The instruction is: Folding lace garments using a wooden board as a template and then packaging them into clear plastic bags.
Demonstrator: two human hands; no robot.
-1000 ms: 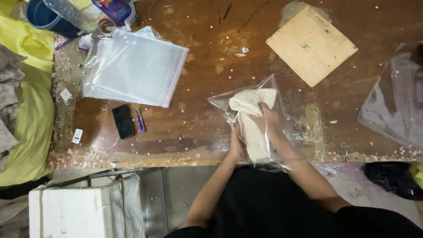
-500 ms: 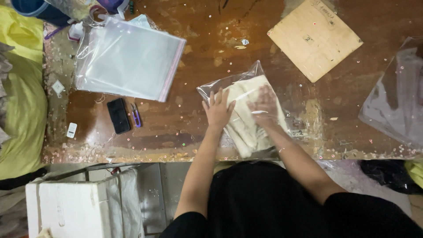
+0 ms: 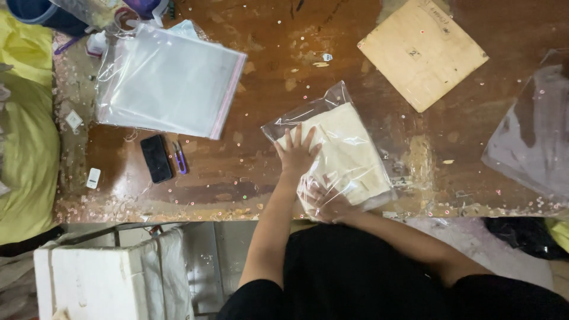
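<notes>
A clear plastic bag (image 3: 349,127) lies on the brown wooden table (image 3: 284,53) with a folded cream cloth (image 3: 344,157) inside it. My left hand (image 3: 296,151) presses flat on the bag's left side, fingers spread. My right hand (image 3: 329,204) is at the bag's near end by the table's front edge, under the loose plastic flap, fingers gripping the plastic.
A stack of empty clear zip bags (image 3: 169,80) lies at the upper left. A black phone (image 3: 156,158) and small purple snips (image 3: 179,157) sit below it. A tan board (image 3: 422,52) is at the upper right, another plastic bag (image 3: 533,136) at the right edge. A white box (image 3: 89,281) stands below the table.
My right hand has slid from on top of the bagged cloth down to the bag's near end. The left hand stays pressed on the bag.
</notes>
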